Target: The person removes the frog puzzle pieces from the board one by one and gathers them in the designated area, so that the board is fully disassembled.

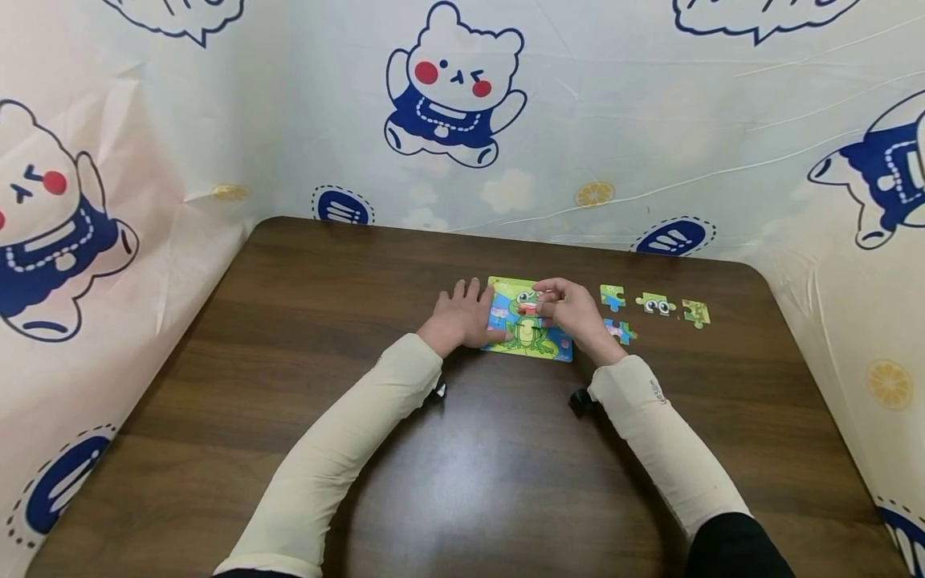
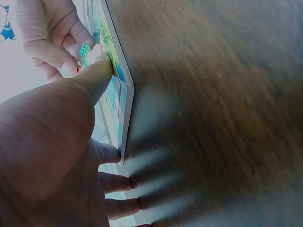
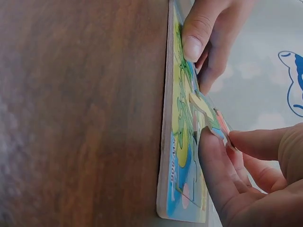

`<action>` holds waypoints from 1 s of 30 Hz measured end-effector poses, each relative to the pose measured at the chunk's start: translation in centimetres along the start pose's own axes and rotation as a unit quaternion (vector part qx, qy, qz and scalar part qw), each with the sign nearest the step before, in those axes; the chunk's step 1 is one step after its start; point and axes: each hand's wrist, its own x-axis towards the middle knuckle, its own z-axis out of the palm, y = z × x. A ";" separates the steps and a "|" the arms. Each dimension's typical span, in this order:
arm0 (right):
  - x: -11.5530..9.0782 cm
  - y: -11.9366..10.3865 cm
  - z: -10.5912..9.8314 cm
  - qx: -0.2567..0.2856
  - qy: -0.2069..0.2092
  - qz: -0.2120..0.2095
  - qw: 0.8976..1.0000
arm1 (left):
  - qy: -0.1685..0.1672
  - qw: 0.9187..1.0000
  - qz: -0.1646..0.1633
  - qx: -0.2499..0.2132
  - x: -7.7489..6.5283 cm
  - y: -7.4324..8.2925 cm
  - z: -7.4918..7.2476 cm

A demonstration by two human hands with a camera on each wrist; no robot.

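A thin puzzle board point(image 1: 506, 347) with a green frog picture lies flat on the table. My left hand point(image 1: 462, 318) rests at its left side, thumb point(image 2: 100, 71) on the picture and the other fingers spread past the edge onto the tabletop. Over the board's right part, my right hand point(image 1: 574, 315) pinches a puzzle piece point(image 3: 204, 109) between thumb and fingers. That piece is tilted up from the board in the right wrist view; whether its lower end touches the board I cannot tell. The right hand covers part of the frog's right side in the head view.
Several loose puzzle pieces lie right of the board: a green-and-blue one point(image 1: 613, 297), one with eyes point(image 1: 656, 303), a green one point(image 1: 696, 313) and another point(image 1: 620, 331) partly near the right wrist. A patterned curtain point(image 1: 607, 120) surrounds the brown table point(image 1: 332, 281).
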 end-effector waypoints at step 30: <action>-0.2 -5.5 -5.0 0.365 -0.054 0.048 0.928 | -0.004 1.000 0.006 -0.005 -0.3 0.0 -0.1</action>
